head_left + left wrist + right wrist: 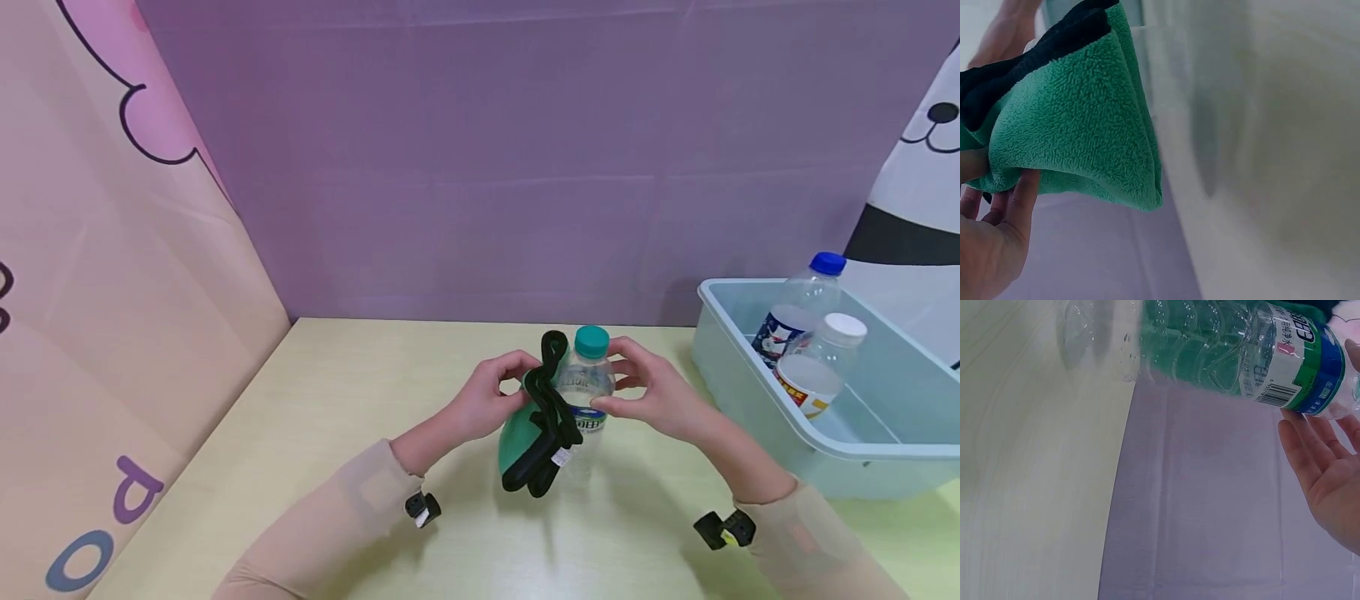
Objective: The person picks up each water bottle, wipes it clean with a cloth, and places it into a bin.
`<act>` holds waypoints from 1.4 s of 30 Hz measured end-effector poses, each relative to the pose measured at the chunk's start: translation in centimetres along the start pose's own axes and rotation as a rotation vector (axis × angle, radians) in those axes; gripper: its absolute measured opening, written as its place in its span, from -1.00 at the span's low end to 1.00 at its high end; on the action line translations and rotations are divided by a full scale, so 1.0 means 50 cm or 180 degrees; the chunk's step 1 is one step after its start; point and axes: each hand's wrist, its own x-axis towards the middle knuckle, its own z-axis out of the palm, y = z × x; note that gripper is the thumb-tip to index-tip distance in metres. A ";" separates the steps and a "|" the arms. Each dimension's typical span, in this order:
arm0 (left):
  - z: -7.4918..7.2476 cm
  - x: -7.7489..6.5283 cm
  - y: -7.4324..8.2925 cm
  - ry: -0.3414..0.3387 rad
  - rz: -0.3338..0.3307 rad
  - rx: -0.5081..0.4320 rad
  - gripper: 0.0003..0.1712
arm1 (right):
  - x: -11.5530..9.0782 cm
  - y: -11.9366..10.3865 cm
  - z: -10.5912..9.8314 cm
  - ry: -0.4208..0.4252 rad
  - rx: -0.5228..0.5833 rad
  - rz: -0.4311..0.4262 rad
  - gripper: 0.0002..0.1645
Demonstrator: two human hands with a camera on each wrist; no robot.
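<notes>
My left hand (491, 396) grips a folded green towel (1079, 119) with black edging, its thumb on one side and fingers on the other. A small white tag hangs at the towel's lower edge in the head view. Beside the towel stands a clear plastic bottle (587, 379) with a teal cap, upright, its lower part partly behind the cloth. The thumb and fingers of my right hand (656, 392) hold it from the right, around its upper part. In the right wrist view, droplets cling inside the bottle (1210, 347), and its label faces the camera.
A light blue plastic bin (757, 442) stands on the right of the pale wooden table (360, 367). Inside lean a bottle with a blue cap (828, 265) and one with a white cap (843, 327). Purple cloth (465, 167) hangs behind the table.
</notes>
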 end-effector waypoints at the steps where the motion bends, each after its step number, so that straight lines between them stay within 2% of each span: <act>1: 0.004 -0.003 -0.008 -0.0024 0.0004 0.0026 -0.75 | 0.000 0.000 0.000 -0.0002 0.0005 0.0006 -0.34; 6: 0.017 -0.019 -0.047 -0.0216 -0.0032 0.0205 -0.74 | 0.001 -0.004 -0.001 -0.0036 0.0006 0.0027 -0.36; 10: 0.019 -0.024 -0.056 -0.0295 -0.0090 0.0296 -0.73 | 0.001 -0.005 0.000 -0.0049 0.0016 0.0029 -0.37; 17: 0.018 -0.018 -0.044 -0.0135 -0.0062 0.0216 -0.73 | -0.001 -0.005 0.000 -0.0032 0.0025 0.0039 -0.39; 21: 0.009 -0.007 -0.017 -0.0004 0.0035 0.0078 -0.75 | -0.001 -0.003 0.001 -0.0032 0.0021 -0.0006 -0.39; 25: -0.002 0.005 0.011 0.0105 0.0046 -0.0099 -0.76 | -0.001 -0.002 0.000 -0.0036 -0.0016 -0.0061 -0.38; 29: -0.013 0.011 0.027 0.0124 0.0035 -0.0170 -0.77 | 0.001 -0.003 -0.003 -0.0073 -0.0114 -0.0097 -0.37; 34: -0.030 0.005 0.025 0.0105 0.0015 -0.0151 -0.79 | 0.006 -0.007 -0.009 -0.0156 -0.0258 -0.0052 -0.36; 42: -0.065 -0.020 0.010 0.0248 -0.0121 -0.0072 -0.79 | 0.000 -0.012 -0.016 -0.0358 -0.0199 0.0215 -0.28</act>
